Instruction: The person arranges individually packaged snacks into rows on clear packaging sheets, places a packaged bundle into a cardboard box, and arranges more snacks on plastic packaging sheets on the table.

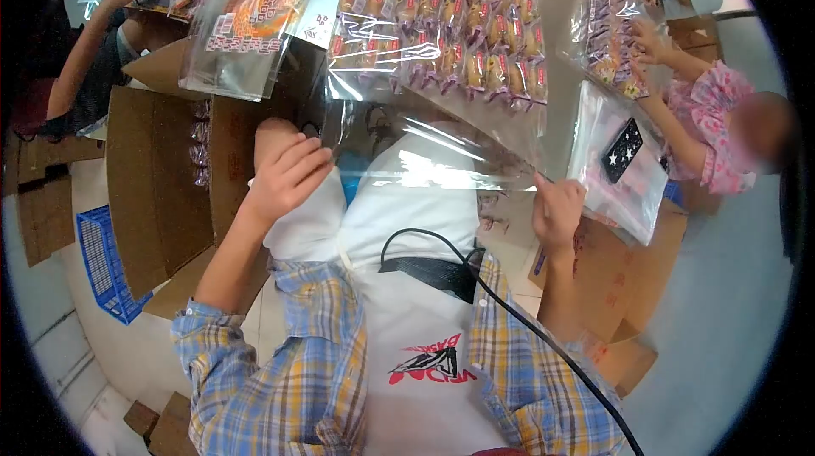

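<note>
table | printed bags: beyond left hand | flat plastic bags: just right of right hand | bagged snack rows: beyond, between hands

Clear plastic bag is spread out, near end shiny; wrapped snacks are lined in rows at far end.

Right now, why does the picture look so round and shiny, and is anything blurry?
Head view: the edges bend and the corners go black, like a very wide lens; head view: white glare streaks the clear bag and the packets; head view: the person's head at right is smudged, while the left hand looks fairly sharp.
</note>
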`<state>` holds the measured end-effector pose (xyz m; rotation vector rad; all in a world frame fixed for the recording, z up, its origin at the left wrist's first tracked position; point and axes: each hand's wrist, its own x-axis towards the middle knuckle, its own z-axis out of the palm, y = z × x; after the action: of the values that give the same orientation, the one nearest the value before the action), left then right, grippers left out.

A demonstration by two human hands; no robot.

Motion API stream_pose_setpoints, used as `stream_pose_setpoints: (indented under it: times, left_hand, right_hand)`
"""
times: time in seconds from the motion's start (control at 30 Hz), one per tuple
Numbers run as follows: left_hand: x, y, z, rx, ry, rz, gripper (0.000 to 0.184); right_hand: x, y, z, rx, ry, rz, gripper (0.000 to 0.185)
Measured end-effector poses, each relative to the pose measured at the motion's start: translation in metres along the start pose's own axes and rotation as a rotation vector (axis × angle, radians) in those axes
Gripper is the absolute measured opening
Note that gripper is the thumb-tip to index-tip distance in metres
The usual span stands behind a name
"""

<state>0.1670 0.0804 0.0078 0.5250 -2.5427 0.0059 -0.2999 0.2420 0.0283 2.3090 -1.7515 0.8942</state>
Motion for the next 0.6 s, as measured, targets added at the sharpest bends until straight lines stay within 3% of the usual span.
stream_pose_setpoints:
  times: [0.1, 0.2, 0.3, 0.4, 0.43, 0.5, 0.6]
  left_hand:
    - [-0.009, 0.005, -0.006, 0.02, -0.003, -0.011, 0.024]
    - [-0.012, 0.012, -0.014, -0.016, -0.007, -0.062, 0.021]
    - [-0.016, 0.023, -0.01, -0.039, 0.029, -0.108, 0.021]
    - [-0.019, 0.03, 0.0, -0.06, 0.085, -0.141, 0.02]
    - [-0.018, 0.033, 0.003, -0.067, 0.107, -0.152, 0.02]
    - [-0.014, 0.036, 0.008, -0.103, 0.14, -0.174, 0.017]
    - [-0.01, 0.044, 0.02, -0.13, 0.211, -0.178, 0.019]
  right_hand:
    - [-0.019, -0.009, 0.006, 0.065, 0.094, 0.163, 0.045]
    - [-0.015, -0.02, -0.009, 0.016, 0.056, 0.133, 0.039]
    - [-0.018, -0.015, -0.001, 0.319, 0.515, 0.427, 0.03]
    - [0.008, -0.024, -0.019, 0.572, 0.309, 0.535, 0.024]
    - [0.032, -0.038, -0.021, 0.624, 0.045, 0.429, 0.022]
    - [0.094, -0.078, 0.002, 0.585, -0.271, 0.155, 0.024]
    - [0.126, -0.11, 0.089, 0.721, -0.423, -0.017, 0.036]
